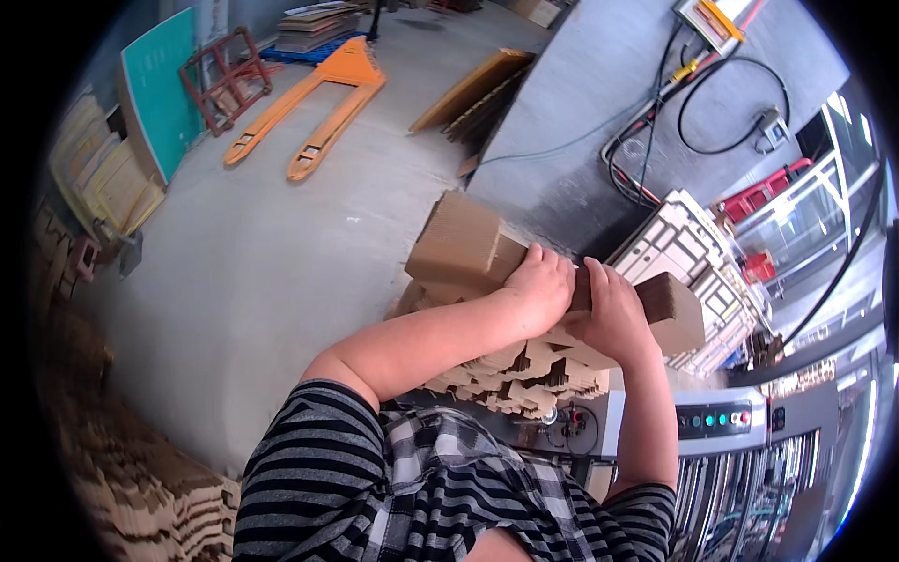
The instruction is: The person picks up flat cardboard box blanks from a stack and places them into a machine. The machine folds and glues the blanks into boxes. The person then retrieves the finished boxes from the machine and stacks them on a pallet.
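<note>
Both of my hands are on a stack of brown die-cut cardboard blanks [456, 236], which lies across a taller pile of the same cardboard [524, 379]. My left hand [543, 292] bends its fingers over the stack's far edge near the middle. Close beside it, my right hand [611, 314] is wrapped over the same stack, thumb toward the left hand. The stack's right end [676, 314] sticks out past my right wrist. The fingertips of both hands are hidden behind the cardboard.
A grey machine with a control panel [719, 420] stands at the near right. Beyond the pile rises a large grey panel [581, 122] with cables. An orange pallet jack [348, 70] is on the floor at the back. More cardboard stacks [178, 506] are at the lower left.
</note>
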{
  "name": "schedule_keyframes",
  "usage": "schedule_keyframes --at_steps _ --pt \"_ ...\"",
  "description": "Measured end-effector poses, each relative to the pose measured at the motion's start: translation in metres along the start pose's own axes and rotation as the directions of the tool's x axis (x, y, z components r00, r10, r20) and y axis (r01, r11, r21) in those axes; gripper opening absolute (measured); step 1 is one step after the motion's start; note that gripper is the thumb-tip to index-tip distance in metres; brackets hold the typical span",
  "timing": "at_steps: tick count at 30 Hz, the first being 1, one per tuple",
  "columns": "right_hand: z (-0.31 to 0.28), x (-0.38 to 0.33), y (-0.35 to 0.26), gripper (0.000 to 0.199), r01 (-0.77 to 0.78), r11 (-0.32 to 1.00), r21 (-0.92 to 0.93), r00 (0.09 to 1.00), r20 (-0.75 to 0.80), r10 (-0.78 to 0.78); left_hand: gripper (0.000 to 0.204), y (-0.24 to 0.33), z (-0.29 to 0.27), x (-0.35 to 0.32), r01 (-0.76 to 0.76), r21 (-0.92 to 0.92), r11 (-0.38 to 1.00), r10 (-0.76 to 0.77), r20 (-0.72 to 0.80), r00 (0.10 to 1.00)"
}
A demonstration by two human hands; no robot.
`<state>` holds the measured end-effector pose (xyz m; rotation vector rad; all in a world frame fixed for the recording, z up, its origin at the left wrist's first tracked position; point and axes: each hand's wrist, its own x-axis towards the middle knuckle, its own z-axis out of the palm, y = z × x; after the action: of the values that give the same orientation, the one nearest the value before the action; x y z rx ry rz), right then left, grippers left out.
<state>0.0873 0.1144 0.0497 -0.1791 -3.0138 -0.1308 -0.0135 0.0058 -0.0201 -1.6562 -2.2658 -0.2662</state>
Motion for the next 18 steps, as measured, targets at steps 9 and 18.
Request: schedule_keyframes --at_steps 9,18 --pt "-0.008 0.008 -0.015 0.071 -0.07 0.998 -0.01 0.996 0.047 0.07 0.05 0.006 -0.005 -0.015 0.1 -0.012 0.995 -0.1 -0.202 0.974" --pt "-0.035 -0.103 0.012 0.075 -0.211 0.977 0.02 0.846 -0.498 0.193 0.033 0.037 -0.034 -0.08 -0.925 -0.358 0.127 0.339 -0.86 0.38"
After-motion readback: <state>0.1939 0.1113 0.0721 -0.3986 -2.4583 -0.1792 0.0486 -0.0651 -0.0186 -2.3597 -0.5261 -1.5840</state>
